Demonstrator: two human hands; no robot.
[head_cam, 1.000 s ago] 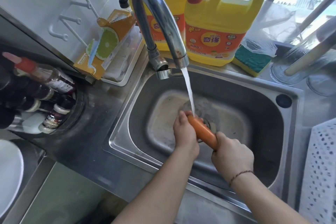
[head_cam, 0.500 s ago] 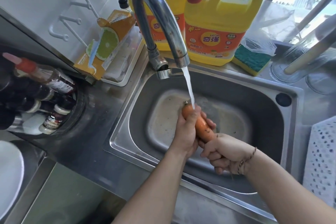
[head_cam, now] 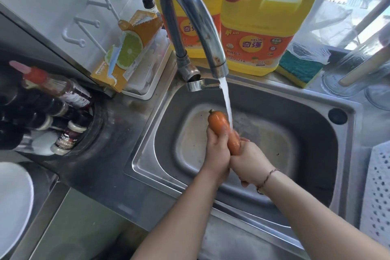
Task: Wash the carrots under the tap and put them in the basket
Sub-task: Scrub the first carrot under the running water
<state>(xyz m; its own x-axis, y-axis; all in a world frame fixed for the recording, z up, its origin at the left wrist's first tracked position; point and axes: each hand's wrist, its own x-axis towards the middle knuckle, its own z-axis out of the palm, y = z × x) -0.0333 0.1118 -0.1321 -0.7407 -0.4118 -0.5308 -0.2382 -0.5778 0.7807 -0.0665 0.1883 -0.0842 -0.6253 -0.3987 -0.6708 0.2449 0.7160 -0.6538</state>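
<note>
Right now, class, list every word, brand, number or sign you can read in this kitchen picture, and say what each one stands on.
"KEON" and "奇强": orange label of the right yellow plastic detergent jug.
"奇强", half hidden by the tap: label of the left yellow detergent jug.
Small print on both jug labels: too small to read.
Orange cardboard box with lime picture: print blurred.
Dark glass condiment bottles: labels unreadable.

Orange carrot (head_cam: 219, 124); yellow jugs (head_cam: 266, 27); white perforated basket (head_cam: 379, 192).

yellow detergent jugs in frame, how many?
2. Both stand on the ledge behind the sink: the left jug partly hidden behind the tap, the right jug beside it, next to the sponge. No others visible.
</note>
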